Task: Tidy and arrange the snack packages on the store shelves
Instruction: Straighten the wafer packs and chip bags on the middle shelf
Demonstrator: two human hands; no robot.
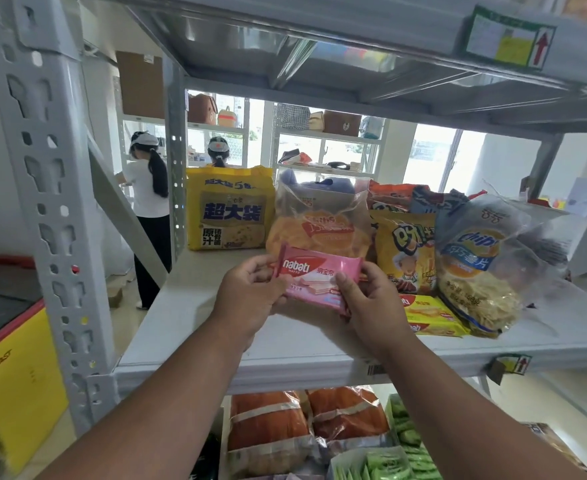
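A pink Nabati wafer pack (319, 275) is held above the white shelf board (195, 306), tilted down to the right. My left hand (250, 296) grips its left end and my right hand (368, 303) grips its lower right end. Behind it stand a big yellow noodle bag (229, 209) and a clear bag of orange chips (319, 216). To the right are a yellow snack bag (406, 254), a clear blue-labelled chips bag (475, 265) and a flat yellow Nabati pack (430, 315).
A grey perforated upright (46, 202) stands at the left, with a yellow-and-red box (15, 375) beside it. The upper shelf (354, 39) hangs close overhead. Orange bags (267, 427) and green packs (389, 462) fill the shelf below. Two people stand at far shelves.
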